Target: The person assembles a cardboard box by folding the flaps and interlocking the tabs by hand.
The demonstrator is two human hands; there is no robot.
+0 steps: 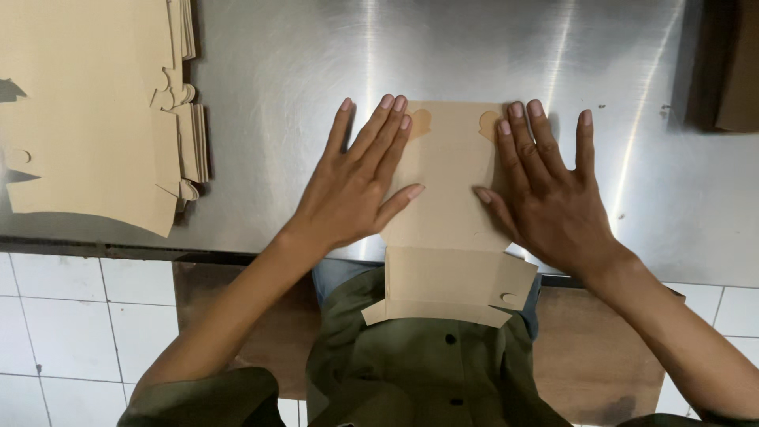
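A flat die-cut cardboard blank (448,213) lies on the steel table (277,71), its near end hanging over the table's front edge toward the person's green shirt (427,372). As far as I can judge, the folding is only begun: the lower flap by the table edge shows a crease, while the main panel is still flat and its far tabs lie unfolded. The left hand (356,186) rests open, fingers spread, on the blank's left edge, pressing rather than gripping; the right hand (549,198) lies likewise open on the blank's right edge. Left of the blank, well apart, sits a stack of flat blanks (95,111), apparently unworked.
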